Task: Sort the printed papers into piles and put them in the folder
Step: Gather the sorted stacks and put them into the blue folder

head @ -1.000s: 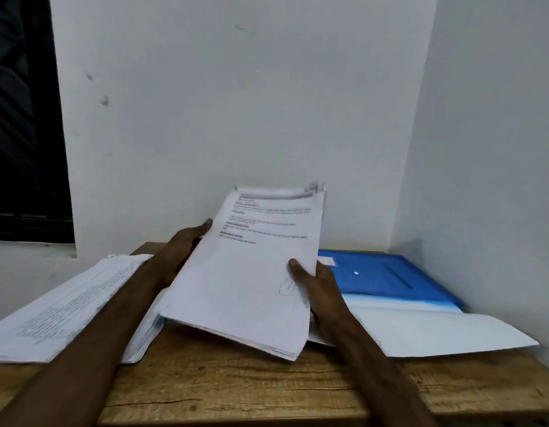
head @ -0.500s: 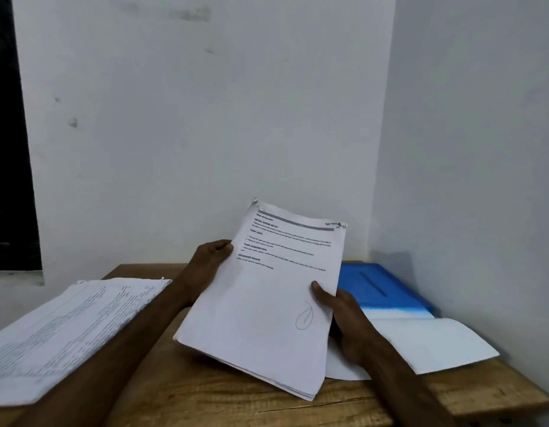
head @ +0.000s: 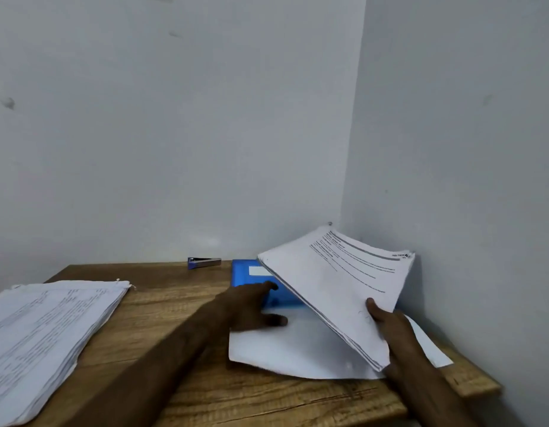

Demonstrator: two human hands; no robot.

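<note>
Conceivably the tilted paper stack (head: 338,291), gripped at only 1 corner by the right hand (head: 387,322) above the open folder (head: 248,275), which the flat-fingered left hand (head: 248,306) presses, could splay and slip.

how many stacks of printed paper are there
2. The resting stack lies on the table's left side; the held stack is tilted in the right hand above the blue folder. Any sheets inside the folder may be hidden.
</note>
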